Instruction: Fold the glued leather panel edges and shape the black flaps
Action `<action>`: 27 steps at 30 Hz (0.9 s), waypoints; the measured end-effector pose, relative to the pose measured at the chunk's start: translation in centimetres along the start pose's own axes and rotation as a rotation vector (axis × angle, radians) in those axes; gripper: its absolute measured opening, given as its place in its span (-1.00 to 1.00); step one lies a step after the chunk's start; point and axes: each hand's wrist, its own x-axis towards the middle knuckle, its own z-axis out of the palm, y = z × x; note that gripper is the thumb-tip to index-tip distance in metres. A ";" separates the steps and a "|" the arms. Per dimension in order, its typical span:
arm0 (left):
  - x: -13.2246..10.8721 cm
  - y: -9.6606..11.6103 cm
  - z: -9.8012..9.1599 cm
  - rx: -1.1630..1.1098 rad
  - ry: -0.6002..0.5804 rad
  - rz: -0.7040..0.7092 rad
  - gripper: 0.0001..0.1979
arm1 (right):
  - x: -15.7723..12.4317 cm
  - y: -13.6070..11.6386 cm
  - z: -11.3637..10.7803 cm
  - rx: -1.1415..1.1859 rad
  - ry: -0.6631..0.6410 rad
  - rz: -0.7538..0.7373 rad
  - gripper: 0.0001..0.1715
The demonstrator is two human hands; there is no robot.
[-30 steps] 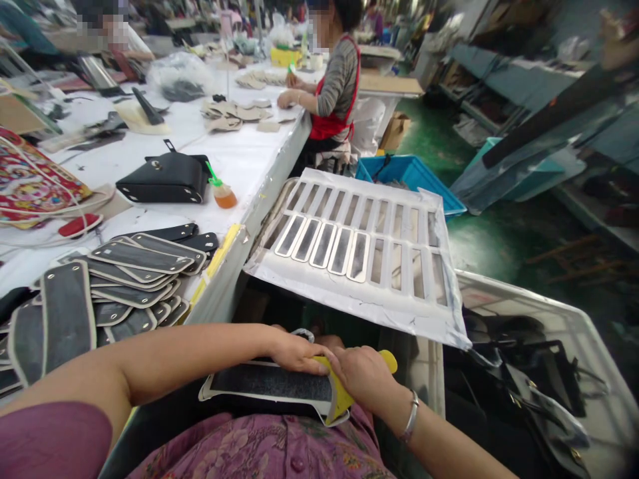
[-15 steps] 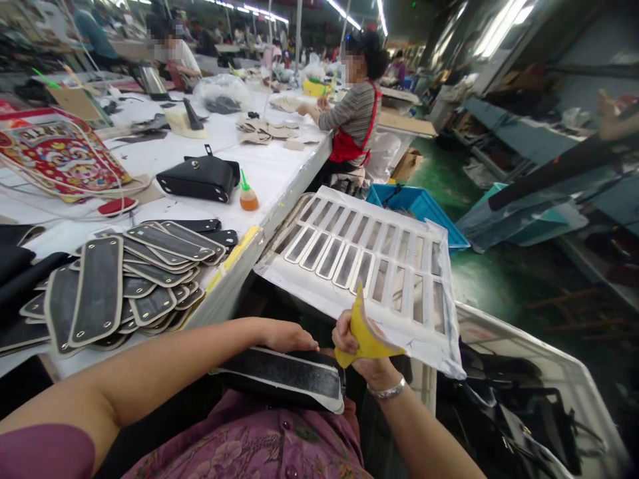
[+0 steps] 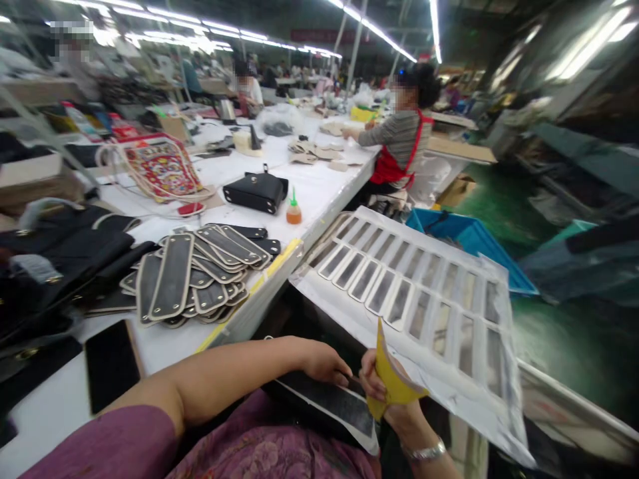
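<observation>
Across my lap lies a black leather bag (image 3: 312, 409) with a long dark panel edged in pale trim; its far part is hidden under my arm. My left hand (image 3: 324, 362) is closed at the bag's upper edge, fingertips pointing right. My right hand (image 3: 372, 379) is curled around a yellow sheet (image 3: 394, 382), bent so one corner points up. A small brownish bit shows between the two hands, too unclear to name. Just beyond them, a white board (image 3: 454, 392) carries rows of dark strips (image 3: 378, 291) with pale borders.
A pile of black trimmed straps (image 3: 172, 276), a phone (image 3: 112, 366), a black bag (image 3: 254, 191) and a glue bottle (image 3: 293, 213) are on the table at left. A blue crate (image 3: 449, 226) stands behind the board. A co-worker in a red apron (image 3: 394, 166) sits farther along the table.
The head view has swung left and up, so the scene sits farther right and lower in the picture. Both hands keep much the same hold beside the bag.
</observation>
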 end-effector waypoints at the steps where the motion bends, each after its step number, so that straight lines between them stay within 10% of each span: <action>1: -1.9 -0.7 -1.3 0.009 0.045 -0.013 -0.67 | 0.5 -0.7 0.4 -0.078 -0.011 0.039 -0.39; 5: -10.6 -5.1 -4.2 -0.272 0.284 -0.076 -0.45 | 2.9 -2.6 2.4 -0.812 -0.029 0.033 -0.40; 11: -13.1 -8.7 1.2 -0.660 0.736 0.084 -0.39 | 6.7 -0.1 6.9 -1.779 -0.171 -0.095 -0.58; 18: -12.1 -8.8 3.2 -0.676 0.896 0.074 -0.39 | 10.0 2.2 10.7 -1.829 -0.221 -0.287 -0.53; 27: -10.9 -9.3 3.0 -1.414 0.765 0.204 -0.17 | 15.2 2.3 12.3 -1.811 -0.531 -0.555 -0.50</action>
